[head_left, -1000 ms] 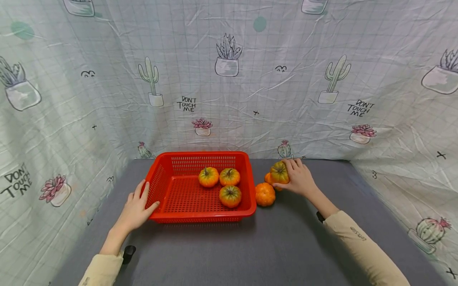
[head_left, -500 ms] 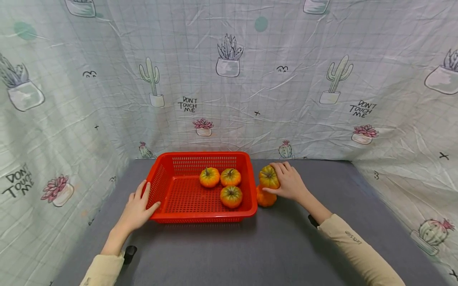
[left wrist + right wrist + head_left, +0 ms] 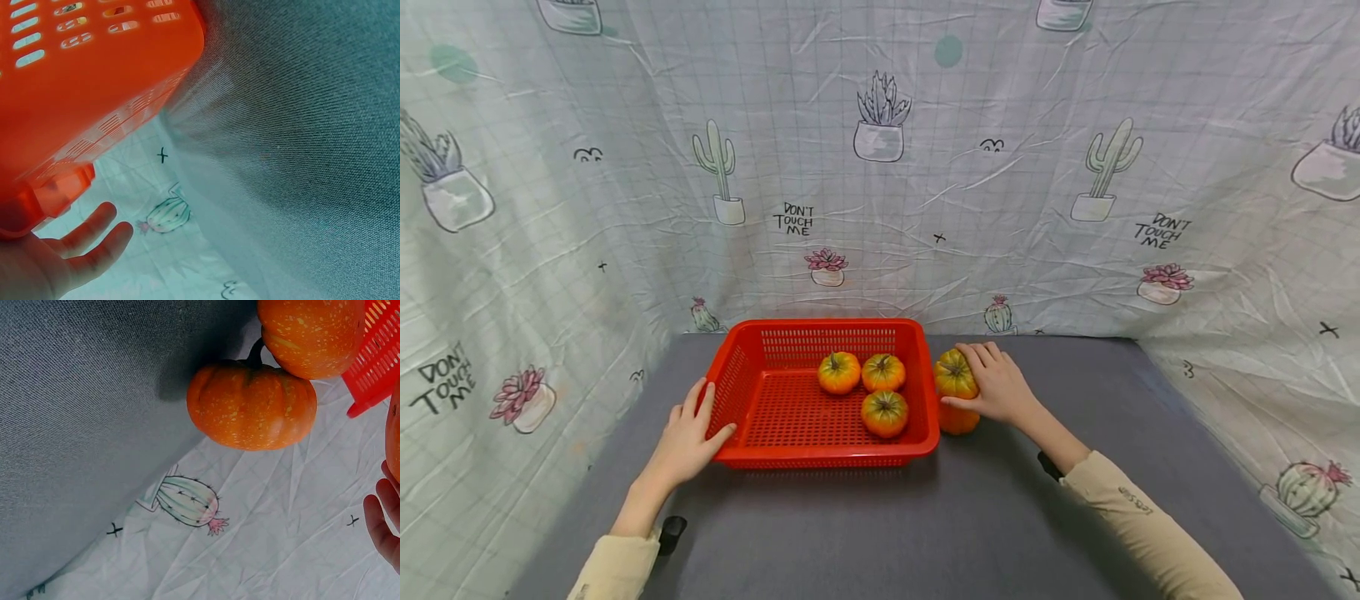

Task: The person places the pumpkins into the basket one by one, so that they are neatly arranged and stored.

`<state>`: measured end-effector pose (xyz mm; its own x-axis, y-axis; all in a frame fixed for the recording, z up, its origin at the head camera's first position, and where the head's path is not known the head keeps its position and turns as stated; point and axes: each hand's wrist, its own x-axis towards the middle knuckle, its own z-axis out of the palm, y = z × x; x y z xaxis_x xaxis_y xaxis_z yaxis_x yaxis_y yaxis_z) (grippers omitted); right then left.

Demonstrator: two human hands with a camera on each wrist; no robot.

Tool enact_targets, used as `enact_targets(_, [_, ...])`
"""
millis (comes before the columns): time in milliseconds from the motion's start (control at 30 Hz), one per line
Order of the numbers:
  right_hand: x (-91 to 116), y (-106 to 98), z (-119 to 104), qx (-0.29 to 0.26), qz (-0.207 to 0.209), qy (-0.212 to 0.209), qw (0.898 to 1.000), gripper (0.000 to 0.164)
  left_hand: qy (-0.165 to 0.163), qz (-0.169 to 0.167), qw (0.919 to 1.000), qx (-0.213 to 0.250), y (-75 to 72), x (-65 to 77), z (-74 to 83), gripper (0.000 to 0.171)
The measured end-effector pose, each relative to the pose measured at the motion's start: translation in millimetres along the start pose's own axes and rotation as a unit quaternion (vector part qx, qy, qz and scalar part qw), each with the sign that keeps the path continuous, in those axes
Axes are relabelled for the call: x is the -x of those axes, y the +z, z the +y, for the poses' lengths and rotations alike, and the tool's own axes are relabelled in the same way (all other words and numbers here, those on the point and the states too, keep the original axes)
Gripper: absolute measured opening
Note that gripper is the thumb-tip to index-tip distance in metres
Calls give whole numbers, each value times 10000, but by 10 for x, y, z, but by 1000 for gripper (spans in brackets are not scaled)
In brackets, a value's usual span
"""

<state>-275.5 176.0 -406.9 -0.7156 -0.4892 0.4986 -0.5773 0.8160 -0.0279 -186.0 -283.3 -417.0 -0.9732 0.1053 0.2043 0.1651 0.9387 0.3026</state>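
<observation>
My right hand (image 3: 996, 387) grips a small green-and-orange pumpkin (image 3: 955, 372) close beside the red basket's right rim. In the right wrist view, part of this pumpkin (image 3: 394, 434) shows at the right edge, with my fingertips against it. Under my right hand is an orange pumpkin (image 3: 958, 420); the right wrist view shows a second orange pumpkin (image 3: 253, 406) touching it, hidden in the head view. My left hand (image 3: 681, 442) rests at the left rim of the red plastic basket (image 3: 827, 451), thumb over its front corner. Two of its fingers (image 3: 103, 247) extend outside the rim.
Three yellow-orange pumpkins (image 3: 884, 413) sit in the right half of the basket. The grey tabletop (image 3: 880, 533) runs back to a pale curtain (image 3: 955, 242) printed with cacti, which also hangs at both sides.
My right hand has moved left with the green-and-orange pumpkin, from over the orange pumpkins to beside the basket's right rim. My left hand has stayed at the left rim.
</observation>
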Motion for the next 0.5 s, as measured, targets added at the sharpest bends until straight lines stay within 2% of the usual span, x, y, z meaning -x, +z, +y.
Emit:
enact_targets(133, [-9,-14,-15,-12,-13,73,10000,80,-4,-11,10000,12,-8,-1,8,77])
enact_targets(500, [-49,-52,-52,-54,371,-168,9992,80,-5,27,10000,-6,-13,-1,15,76])
